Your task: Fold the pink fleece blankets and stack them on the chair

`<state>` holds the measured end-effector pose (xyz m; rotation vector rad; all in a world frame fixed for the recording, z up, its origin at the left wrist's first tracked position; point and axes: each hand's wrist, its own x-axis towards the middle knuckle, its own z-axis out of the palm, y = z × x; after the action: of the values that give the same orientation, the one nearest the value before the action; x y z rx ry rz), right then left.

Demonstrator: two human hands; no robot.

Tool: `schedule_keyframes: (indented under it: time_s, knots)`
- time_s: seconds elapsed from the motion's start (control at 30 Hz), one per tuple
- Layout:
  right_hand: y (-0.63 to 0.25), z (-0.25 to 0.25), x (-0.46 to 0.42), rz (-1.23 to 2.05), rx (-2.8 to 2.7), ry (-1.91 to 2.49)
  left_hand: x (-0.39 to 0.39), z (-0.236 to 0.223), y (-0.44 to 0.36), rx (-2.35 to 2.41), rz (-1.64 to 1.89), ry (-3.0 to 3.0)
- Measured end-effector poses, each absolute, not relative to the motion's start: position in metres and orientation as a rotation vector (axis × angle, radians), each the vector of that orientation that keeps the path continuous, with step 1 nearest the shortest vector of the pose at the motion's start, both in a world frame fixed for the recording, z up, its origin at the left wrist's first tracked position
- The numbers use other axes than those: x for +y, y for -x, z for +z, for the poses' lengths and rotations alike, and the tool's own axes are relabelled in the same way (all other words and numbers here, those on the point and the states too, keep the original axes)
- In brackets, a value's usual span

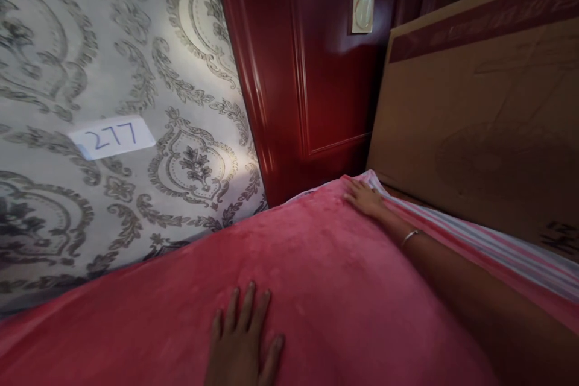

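A pink fleece blanket (316, 277) covers the bed across the lower half of the head view. My left hand (242, 341) lies flat on it near the bottom edge, fingers stretched out and apart, holding nothing. My right hand (364, 196) reaches to the blanket's far corner, fingers resting flat on the fabric beside the striped sheet (497, 247). A silver bangle (409, 236) sits on my right wrist.
A wall with grey ornamental wallpaper (113, 72) stands on the left, bearing a white label (112, 136) reading 277. A dark red wooden door (325, 72) is behind the bed corner. A big cardboard box (488, 120) leans on the right.
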<state>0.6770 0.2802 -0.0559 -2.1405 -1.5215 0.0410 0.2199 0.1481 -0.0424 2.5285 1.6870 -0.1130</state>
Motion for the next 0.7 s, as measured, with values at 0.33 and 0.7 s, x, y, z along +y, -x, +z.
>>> schedule_keyframes:
  time_s: [0.33,0.7]
  knots:
    - [-0.63,-0.038,0.248,0.085,-1.624,2.372,0.136,-0.037,-0.221,1.636,0.079,-2.558]
    - [-0.479,-0.122,0.142,0.126,-2.125,1.878,0.111,-0.037,-0.213,1.439,0.417,-2.491]
